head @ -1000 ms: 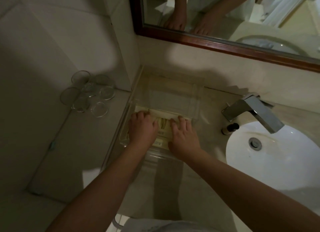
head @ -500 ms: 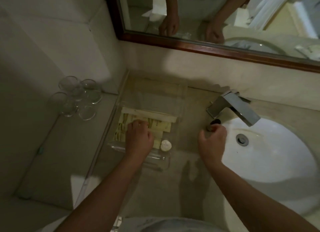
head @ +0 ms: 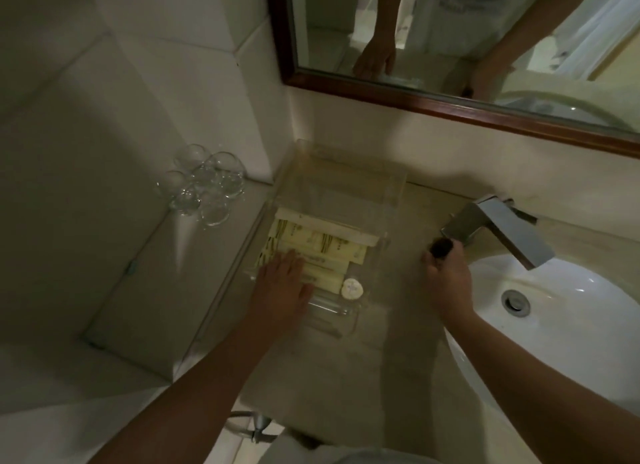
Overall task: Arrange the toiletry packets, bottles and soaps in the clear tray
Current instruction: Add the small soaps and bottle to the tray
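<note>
Bottle (head: 441, 248), dark-capped, is gripped in curled fingers of the right hand (head: 448, 280) beside the faucet (head: 498, 228); the clear tray (head: 346, 172) lies left of them, under the left hand (head: 282, 287), flat on packets (head: 311, 245).

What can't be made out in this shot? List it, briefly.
Head view, bottle: the right hand wraps its body; only its dark top shows.
Head view, packets: print too small and dim; the left hand covers the near ones.
Head view, glasses: overlapping, count unclear.

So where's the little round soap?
Head view, left of centre: the round soap lies in the near right corner of the clear tray, beside the packets.
</note>
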`<state>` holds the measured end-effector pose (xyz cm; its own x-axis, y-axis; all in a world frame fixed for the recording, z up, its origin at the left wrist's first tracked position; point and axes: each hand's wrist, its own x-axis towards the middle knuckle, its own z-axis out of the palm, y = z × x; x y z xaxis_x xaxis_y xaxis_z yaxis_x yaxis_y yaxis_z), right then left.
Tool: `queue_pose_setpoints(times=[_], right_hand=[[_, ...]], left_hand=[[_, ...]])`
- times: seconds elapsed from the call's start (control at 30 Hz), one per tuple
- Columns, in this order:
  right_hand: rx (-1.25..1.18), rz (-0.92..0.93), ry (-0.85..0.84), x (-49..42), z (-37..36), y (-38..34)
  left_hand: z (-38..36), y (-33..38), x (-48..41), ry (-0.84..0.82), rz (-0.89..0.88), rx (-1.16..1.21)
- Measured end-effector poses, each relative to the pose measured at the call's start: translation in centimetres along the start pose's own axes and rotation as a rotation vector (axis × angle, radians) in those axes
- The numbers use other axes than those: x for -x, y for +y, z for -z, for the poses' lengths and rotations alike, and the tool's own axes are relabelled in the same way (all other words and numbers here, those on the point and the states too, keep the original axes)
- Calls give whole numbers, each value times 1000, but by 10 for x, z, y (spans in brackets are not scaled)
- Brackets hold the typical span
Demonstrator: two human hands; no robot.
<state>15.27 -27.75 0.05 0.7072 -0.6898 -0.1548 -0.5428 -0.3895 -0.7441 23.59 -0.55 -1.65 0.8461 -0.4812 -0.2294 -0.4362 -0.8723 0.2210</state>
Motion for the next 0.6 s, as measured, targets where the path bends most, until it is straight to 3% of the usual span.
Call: queue_pose_setpoints(times=[0.2, 0.33, 0.6], right_hand=[[80, 279, -346, 29, -32, -64], [221, 338, -500, 35, -65, -91], [428, 409, -445, 33, -129, -125]], left_hand=[[-3, -16, -6, -64, 23, 20], [-3, -18, -7, -47, 6, 30], [-2, -31, 24, 74, 156, 136]])
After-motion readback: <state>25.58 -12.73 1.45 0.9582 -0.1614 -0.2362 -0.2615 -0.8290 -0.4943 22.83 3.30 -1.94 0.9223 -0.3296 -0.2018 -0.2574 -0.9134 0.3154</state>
